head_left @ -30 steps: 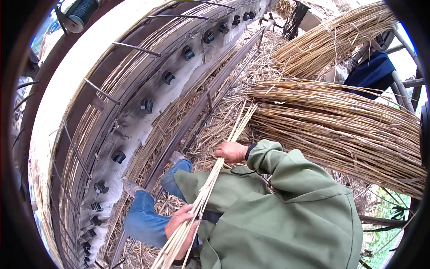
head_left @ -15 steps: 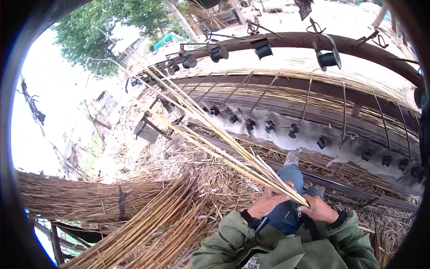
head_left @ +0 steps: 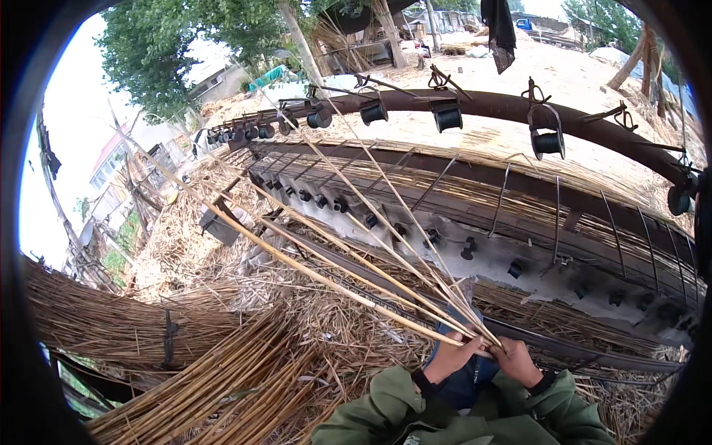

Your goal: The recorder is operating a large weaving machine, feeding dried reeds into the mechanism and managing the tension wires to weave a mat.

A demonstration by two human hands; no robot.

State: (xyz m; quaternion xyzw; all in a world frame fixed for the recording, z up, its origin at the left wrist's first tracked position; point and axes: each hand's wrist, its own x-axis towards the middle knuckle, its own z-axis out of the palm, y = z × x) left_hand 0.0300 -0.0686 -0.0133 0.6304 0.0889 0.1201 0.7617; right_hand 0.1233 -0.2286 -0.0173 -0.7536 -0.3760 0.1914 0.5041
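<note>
Several long pale reeds [head_left: 328, 285] fan out from both hands toward the upper left, across the metal frame. My left hand [head_left: 449, 360] is closed on their lower ends. My right hand [head_left: 517, 363] grips the same ends just to the right, close beside it. Both hands are low over my blue-jeaned legs, in green sleeves with dark cuffs. Behind them runs a long weaving frame with a curved beam [head_left: 576, 119] hung with spools of dark wire [head_left: 447, 116], a row of upright rods, and a second row of spools on a pale sheet [head_left: 544, 277].
Reed bundles [head_left: 111, 319] lie at the left and lower left, on loose straw [head_left: 321, 341]. A grey box [head_left: 219, 224] sits on the frame's left end. Beyond are trees [head_left: 144, 52], poles, sheds and a small blue vehicle [head_left: 524, 24].
My view has swung from the reed bundles round to face the frame and yard. The reeds are now spread wider in my hands, with their far ends fanned leftward and upward.
</note>
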